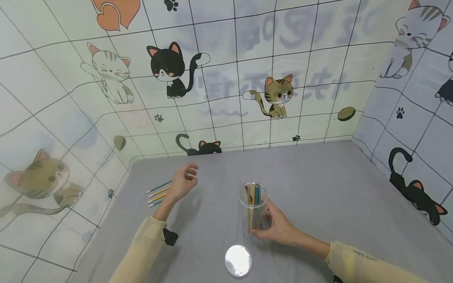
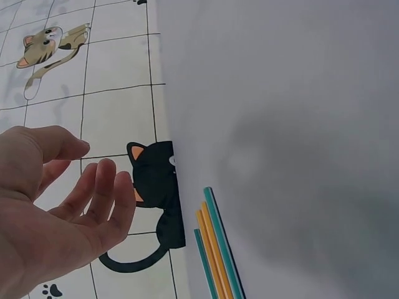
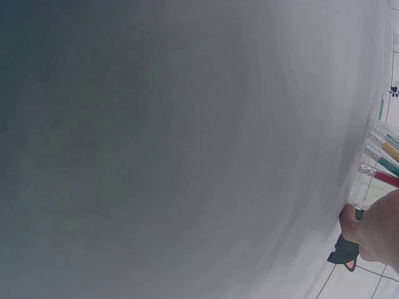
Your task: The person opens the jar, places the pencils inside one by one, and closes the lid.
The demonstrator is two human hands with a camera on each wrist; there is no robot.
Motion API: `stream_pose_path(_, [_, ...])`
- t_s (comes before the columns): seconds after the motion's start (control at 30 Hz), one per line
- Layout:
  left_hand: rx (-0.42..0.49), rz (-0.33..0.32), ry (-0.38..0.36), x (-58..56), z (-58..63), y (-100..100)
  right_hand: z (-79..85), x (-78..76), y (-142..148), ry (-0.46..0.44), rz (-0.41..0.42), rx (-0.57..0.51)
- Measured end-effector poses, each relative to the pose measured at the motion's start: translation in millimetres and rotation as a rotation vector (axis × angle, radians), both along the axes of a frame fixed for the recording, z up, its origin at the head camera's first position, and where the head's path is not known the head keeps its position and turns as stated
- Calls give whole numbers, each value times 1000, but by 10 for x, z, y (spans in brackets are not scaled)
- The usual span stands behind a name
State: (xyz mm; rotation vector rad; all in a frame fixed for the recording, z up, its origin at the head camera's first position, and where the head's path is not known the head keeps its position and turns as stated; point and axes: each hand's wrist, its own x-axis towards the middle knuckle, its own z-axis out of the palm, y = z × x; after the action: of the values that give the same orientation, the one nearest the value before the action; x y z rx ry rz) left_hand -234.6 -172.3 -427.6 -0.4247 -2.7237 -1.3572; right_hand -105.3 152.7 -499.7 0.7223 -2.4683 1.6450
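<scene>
A clear cylindrical jar [image 1: 243, 214] stands on the table with several colored pencils [image 1: 255, 196] upright inside, teal, yellow and red among them. My right hand [image 1: 279, 226] grips the jar low on its right side, thumb and fingers around the wall. At the edge of the right wrist view, the hand [image 3: 377, 230] and pencil ends [image 3: 386, 177] show only in part. My left hand [image 1: 182, 182] is raised beside several teal and yellow pencils [image 1: 157, 197] lying side by side on the table. Its fingers are loosely bent and hold nothing, as the left wrist view confirms.
A shiny round lid [image 1: 238, 261] lies on the grey tabletop [image 1: 311, 184], in front of the jar. Fabric walls [image 1: 226, 90] with cat prints and grid lines enclose the table at the back and both sides.
</scene>
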Motion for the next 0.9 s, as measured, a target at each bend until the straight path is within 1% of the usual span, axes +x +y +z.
stream_pose_path(0.23, [-10, -4, 1, -40, -73, -65, 9, 9, 2, -4, -1, -5])
stream_pose_path(0.47, [-13, -12, 2, -80, -133, -124, 3, 7, 5, -2, -19, -3])
stream_pose_path(0.63, [-10, -22, 12, -119, -210, -182, -3, 2, 1, 6, -10, -3])
stream_pose_path(0.9, [-40, 14, 2, -175, -347, -283, -6, 5, 6, -8, -7, 6])
